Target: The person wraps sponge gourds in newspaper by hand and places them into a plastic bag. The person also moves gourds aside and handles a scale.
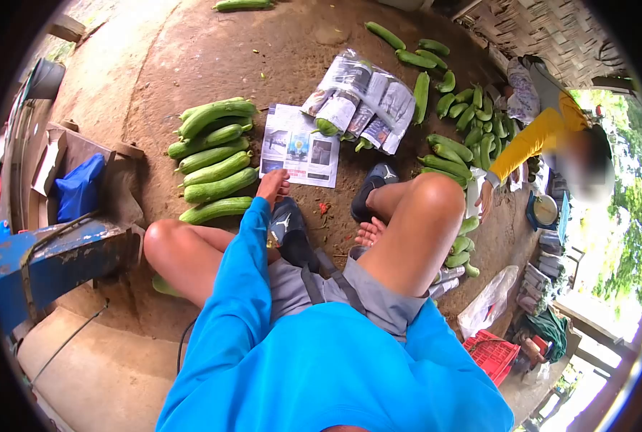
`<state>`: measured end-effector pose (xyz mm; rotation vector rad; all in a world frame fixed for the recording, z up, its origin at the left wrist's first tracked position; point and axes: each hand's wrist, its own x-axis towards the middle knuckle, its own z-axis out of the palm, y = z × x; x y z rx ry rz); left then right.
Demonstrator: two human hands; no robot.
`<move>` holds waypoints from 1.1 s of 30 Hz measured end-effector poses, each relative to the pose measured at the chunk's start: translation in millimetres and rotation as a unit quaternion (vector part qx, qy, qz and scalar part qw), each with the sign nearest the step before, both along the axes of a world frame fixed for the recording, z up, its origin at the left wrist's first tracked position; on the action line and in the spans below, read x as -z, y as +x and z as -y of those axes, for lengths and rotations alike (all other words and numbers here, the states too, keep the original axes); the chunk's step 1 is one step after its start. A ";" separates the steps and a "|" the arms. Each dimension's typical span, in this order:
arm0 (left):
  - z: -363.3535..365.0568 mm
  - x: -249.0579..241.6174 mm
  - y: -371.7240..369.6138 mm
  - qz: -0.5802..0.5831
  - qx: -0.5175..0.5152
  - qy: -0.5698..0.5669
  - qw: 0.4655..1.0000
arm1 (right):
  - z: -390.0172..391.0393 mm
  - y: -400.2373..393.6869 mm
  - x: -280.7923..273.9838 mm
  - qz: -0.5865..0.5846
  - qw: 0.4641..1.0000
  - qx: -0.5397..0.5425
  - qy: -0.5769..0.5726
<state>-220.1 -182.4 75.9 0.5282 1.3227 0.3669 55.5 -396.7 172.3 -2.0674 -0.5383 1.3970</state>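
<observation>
My left hand [273, 186] is at the lower left edge of a flat newspaper sheet [299, 146], its fingers curled; whether they pinch the sheet's edge is too small to tell. Between my knees, my right hand [371, 232] has its palm up and fingers apart, with nothing in it. Beyond the feet lies a plastic-covered bundle of newspaper-wrapped green gourds [364, 101], overlapping the sheet's right side. Left of the sheet, several long green gourds [216, 159] lie side by side on the dirt floor.
At the right, a person in yellow sleeves [530, 144] reaches down near more gourds [479, 122]. A blue-painted bench [62, 259] and blue bag [80, 189] stand left. Clear plastic [488, 301] and a red crate [492, 354] are at the lower right.
</observation>
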 end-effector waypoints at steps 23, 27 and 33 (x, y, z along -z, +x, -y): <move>-44.6 -15.3 24.5 -0.174 0.203 0.389 0.882 | -60.8 208.8 -133.3 0.013 0.984 0.072 0.160; -85.2 -15.2 44.9 -0.147 0.215 0.404 0.877 | -123.1 151.8 -242.9 0.157 0.964 -0.088 0.195; -139.7 -16.6 105.5 -0.189 0.325 0.466 0.801 | -162.1 48.9 -256.2 0.058 0.890 -0.417 0.177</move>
